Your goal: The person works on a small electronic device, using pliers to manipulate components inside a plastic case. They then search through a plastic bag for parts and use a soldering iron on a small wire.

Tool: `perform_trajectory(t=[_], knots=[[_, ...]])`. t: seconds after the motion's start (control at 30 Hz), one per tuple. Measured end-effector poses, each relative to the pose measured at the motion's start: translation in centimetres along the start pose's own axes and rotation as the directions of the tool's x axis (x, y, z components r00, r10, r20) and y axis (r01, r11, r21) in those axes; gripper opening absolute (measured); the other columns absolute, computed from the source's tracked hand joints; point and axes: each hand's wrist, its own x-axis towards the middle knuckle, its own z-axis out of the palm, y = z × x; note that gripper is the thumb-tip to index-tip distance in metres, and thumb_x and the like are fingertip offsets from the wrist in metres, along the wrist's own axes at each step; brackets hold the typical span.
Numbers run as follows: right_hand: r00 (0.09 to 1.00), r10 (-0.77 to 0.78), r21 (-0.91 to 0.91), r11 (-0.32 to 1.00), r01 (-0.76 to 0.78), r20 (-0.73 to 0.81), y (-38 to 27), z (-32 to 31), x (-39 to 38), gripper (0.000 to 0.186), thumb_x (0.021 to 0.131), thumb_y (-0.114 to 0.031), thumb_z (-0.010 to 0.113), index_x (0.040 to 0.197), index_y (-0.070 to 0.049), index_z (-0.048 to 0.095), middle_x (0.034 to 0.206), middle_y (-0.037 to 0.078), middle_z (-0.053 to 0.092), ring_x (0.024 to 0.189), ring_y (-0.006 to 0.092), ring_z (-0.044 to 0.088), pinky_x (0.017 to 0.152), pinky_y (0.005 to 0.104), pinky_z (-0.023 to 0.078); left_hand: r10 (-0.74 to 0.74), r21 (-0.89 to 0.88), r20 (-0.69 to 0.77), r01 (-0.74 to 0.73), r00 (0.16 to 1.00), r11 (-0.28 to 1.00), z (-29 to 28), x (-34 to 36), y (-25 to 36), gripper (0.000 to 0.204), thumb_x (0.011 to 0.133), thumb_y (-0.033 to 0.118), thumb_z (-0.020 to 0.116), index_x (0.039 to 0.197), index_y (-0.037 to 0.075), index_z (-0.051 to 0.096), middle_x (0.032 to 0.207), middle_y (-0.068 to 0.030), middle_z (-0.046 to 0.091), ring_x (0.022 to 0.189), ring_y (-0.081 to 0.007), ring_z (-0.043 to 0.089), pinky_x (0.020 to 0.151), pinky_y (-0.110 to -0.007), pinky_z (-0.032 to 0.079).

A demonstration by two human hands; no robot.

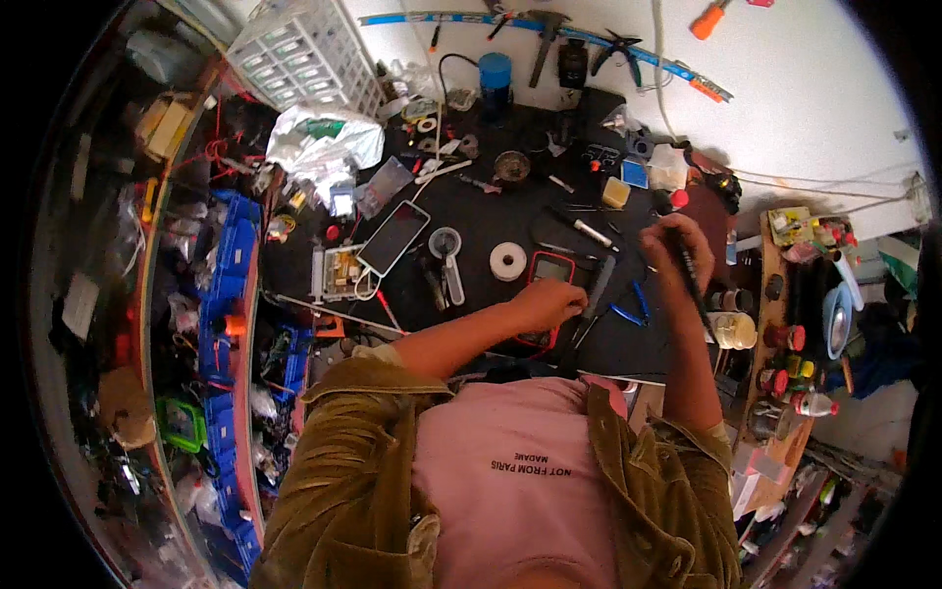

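Observation:
My left hand [548,304] rests over a red-framed multimeter [551,265] near the front of the dark work mat [461,339]. Its fingers are curled together beside a long dark grey bar [601,285]; whatever they pinch, if anything, is too small to make out. Raised at the right side of the mat, my right hand [677,245] is closed around a slim black rod-like tool [699,294] that slants down along my forearm. Between the hands lie blue-handled pliers [638,304]. Left of the multimeter sits a white tape roll [507,261].
A phone [394,239] leans on an opened device with a circuit board [343,272]. Farther back are a magnifier [445,245], a white bag [324,142], a blue-topped container [496,74] and a drawer cabinet [299,59]. Blue bins [231,255] line the left; a wooden shelf [760,373] holds jars at right.

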Motion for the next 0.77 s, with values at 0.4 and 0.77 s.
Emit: perform_trajectory(t=[0.4,0.77], knots=[[0.993,0.114,0.267,0.956,-0.120,0.039,2.7,-0.8,1.1,0.023,0.082,-0.017,0.056,0.097,-0.001,0.057,0.080,0.006,0.060,0.075,0.0115,0.057,0.067,0.0250,0.045,-0.316,-0.171,-0.443,0.267,0.839,0.948,-6.6,6.8,-14.4,0.024,0.081,0.026,0.056,0.091,0.005,0.056,0.080,-0.0141,0.061,0.077,-0.0289,0.060,0.069,-0.037,0.045],[0.902,0.094,-0.012,0.994,-0.109,-0.422,20.6,-3.1,13.1,0.019,0.083,-0.016,0.051,0.094,0.000,0.050,0.067,0.004,0.055,0.061,0.0076,0.050,0.055,0.0221,0.039,-0.331,0.273,-0.058,0.334,0.942,0.902,-7.0,-5.2,-10.4,0.041,0.075,0.014,0.062,0.114,0.010,0.049,0.126,-0.0118,0.043,0.114,-0.0266,0.045,0.095,-0.035,0.037]])
